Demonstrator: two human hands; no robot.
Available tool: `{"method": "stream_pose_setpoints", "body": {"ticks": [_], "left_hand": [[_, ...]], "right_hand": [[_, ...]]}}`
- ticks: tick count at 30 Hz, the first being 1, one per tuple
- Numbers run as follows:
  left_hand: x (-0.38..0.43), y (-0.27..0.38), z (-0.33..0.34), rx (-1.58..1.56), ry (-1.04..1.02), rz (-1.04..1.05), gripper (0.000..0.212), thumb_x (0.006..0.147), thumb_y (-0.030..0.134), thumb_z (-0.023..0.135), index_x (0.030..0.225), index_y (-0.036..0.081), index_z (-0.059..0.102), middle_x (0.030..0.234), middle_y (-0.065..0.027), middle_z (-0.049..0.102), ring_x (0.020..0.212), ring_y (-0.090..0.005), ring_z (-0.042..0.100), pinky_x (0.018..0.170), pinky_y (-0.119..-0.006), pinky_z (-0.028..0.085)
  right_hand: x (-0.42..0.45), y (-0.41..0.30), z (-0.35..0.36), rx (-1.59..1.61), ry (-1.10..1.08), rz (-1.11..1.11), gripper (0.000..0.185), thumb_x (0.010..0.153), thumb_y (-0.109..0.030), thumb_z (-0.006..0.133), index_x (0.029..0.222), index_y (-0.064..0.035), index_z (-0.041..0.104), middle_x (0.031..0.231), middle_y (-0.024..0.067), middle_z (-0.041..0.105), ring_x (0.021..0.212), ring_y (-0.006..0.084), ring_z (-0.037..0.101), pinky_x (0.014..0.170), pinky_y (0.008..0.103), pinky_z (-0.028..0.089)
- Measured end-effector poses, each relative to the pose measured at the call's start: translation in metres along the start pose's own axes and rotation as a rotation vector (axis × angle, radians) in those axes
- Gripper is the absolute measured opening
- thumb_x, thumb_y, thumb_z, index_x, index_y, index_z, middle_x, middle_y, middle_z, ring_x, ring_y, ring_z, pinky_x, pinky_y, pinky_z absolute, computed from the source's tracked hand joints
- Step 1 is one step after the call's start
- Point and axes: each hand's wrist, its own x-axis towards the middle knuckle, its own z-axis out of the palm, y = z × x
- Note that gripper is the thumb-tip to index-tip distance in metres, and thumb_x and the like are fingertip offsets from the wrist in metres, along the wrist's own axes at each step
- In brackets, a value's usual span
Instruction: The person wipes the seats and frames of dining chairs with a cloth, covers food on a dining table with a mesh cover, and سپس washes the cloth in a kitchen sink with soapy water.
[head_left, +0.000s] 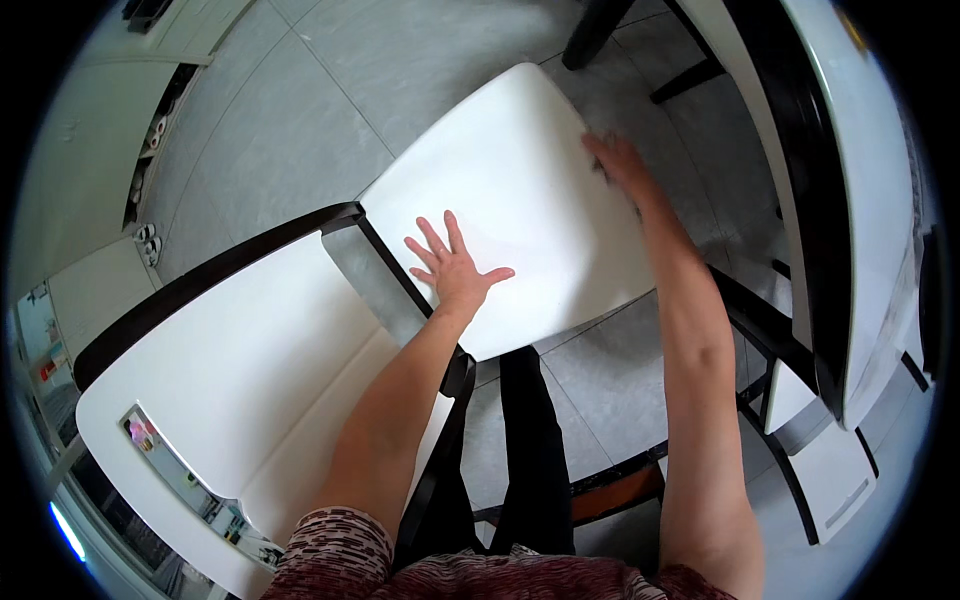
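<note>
A chair with a white padded seat (517, 172) stands right before me, its white backrest (225, 337) in a dark frame at the left. My left hand (454, 274) lies palm down with spread fingers on the seat, near the backrest side. At the seat's far right edge is my right hand (615, 159), blurred, with its fingertips at or just over the rim. Whether it grips the edge or holds something there cannot be made out.
A table with a white top (862, 187) and dark edge stands at the right. Another white and dark chair (832, 480) is at the lower right. Shoes (150, 244) lie by a low cabinet at the left. Grey floor tiles (300, 112) surround the chair.
</note>
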Motion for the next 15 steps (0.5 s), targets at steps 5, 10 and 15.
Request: {"method": "stream_pose_setpoints", "body": {"ticks": [5,10,15], "left_hand": [[-0.001,-0.001,-0.001,0.009,-0.001,-0.004,0.133,0.050,0.055,0.079,0.141,0.014,-0.008,0.141,-0.0249,-0.021,0.125,-0.0525,-0.020,0.093,-0.072,0.009],[-0.007,0.006,-0.001,0.056,-0.019,0.044,0.128,0.054,0.055,0.077,0.141,0.014,-0.006,0.142,-0.0262,-0.017,0.126,-0.0531,-0.016,0.093,-0.072,0.011],[0.011,0.007,0.003,0.046,0.293,0.021,0.090,0.076,0.055,0.058,0.136,0.001,0.020,0.138,-0.0296,0.014,0.129,-0.0495,0.006,0.095,-0.067,0.016]], "right_hand": [[-0.047,0.018,-0.009,-0.041,-0.115,0.180,0.066,0.063,-0.043,0.076,0.099,0.0092,0.056,0.092,0.0165,0.061,0.080,0.0207,0.058,0.072,0.0303,0.046],[-0.048,0.065,-0.005,-0.012,0.126,0.089,0.076,0.057,-0.045,0.079,0.103,0.0108,0.054,0.097,0.0179,0.061,0.083,0.0228,0.060,0.073,0.0318,0.047],[-0.079,0.056,0.017,-0.030,0.209,-0.038,0.068,0.058,-0.041,0.078,0.101,0.0071,0.056,0.094,0.0183,0.062,0.082,0.0229,0.061,0.071,0.0334,0.048]]}}
